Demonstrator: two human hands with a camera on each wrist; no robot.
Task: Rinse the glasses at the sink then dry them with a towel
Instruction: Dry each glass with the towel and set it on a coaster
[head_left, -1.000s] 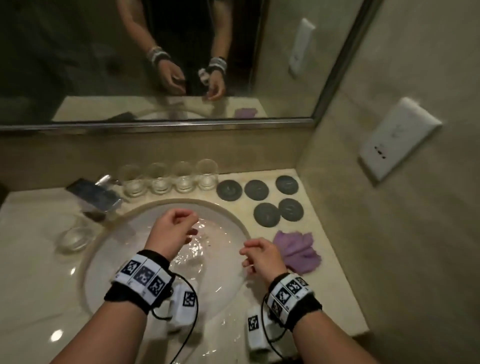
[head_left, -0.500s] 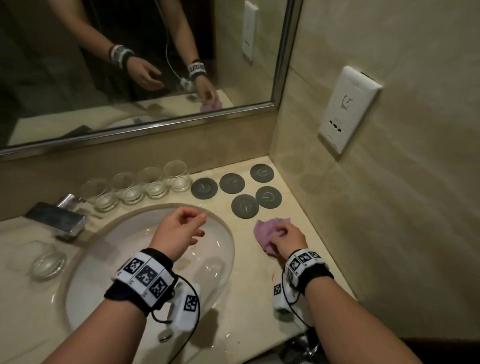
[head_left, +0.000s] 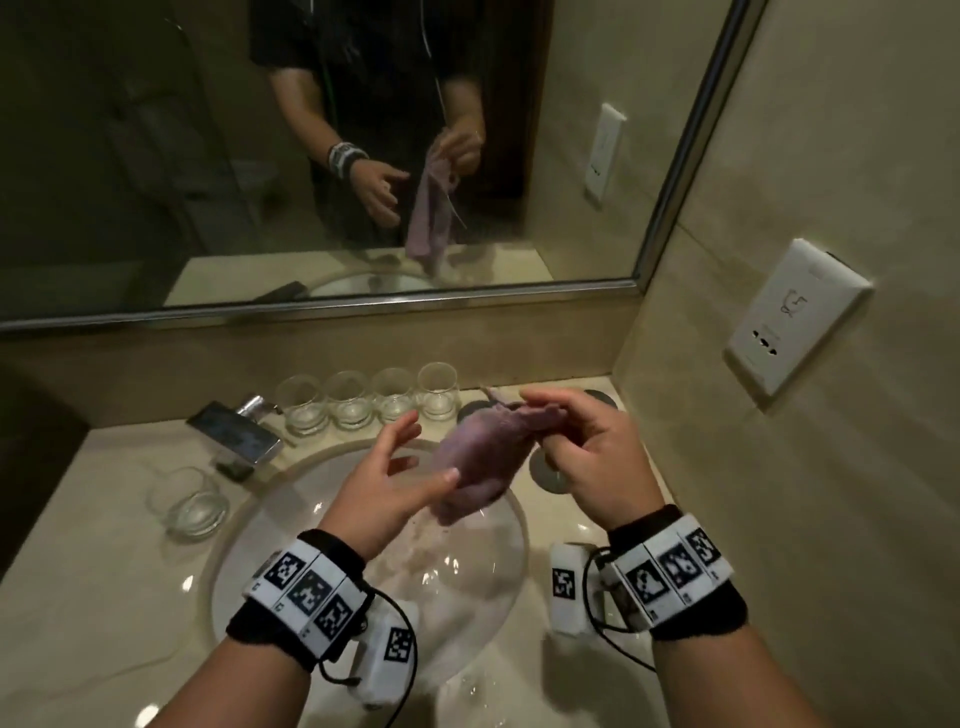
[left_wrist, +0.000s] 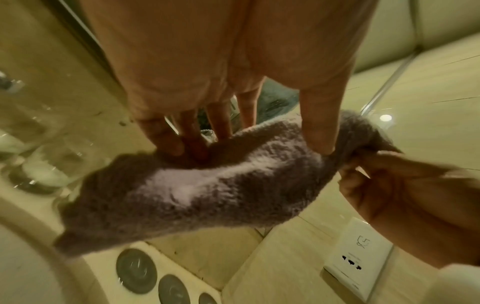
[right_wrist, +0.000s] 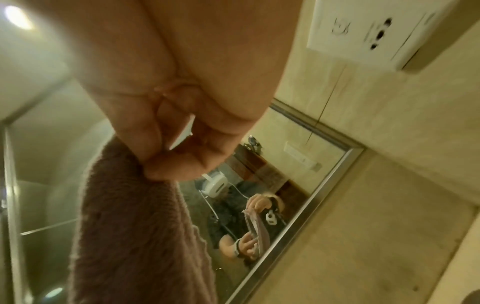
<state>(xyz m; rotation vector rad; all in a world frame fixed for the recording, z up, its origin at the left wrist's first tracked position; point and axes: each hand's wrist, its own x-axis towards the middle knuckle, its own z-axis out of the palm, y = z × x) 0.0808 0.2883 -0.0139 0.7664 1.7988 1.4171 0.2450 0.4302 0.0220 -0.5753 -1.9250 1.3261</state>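
We count five glasses: four (head_left: 371, 397) in a row behind the sink (head_left: 498, 587), one (head_left: 189, 501) at its left. Our right hand (head_left: 589, 452) pinches one purple towel (head_left: 480, 457); our left hand (head_left: 387, 483), fingers straight, touches it.

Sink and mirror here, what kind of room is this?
Most likely a hotel bathroom: a round sink set in a stone counter, a wide wall mirror, and a row of glasses beside coasters.

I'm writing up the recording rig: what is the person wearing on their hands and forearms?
Both forearms are bare, with no sleeves. The left hand and right hand wear no gloves. Each wrist carries a black wristband topped by white blocks printed with black square marker codes, plus a small white marker-tagged box underneath, linked by a thin black cable.
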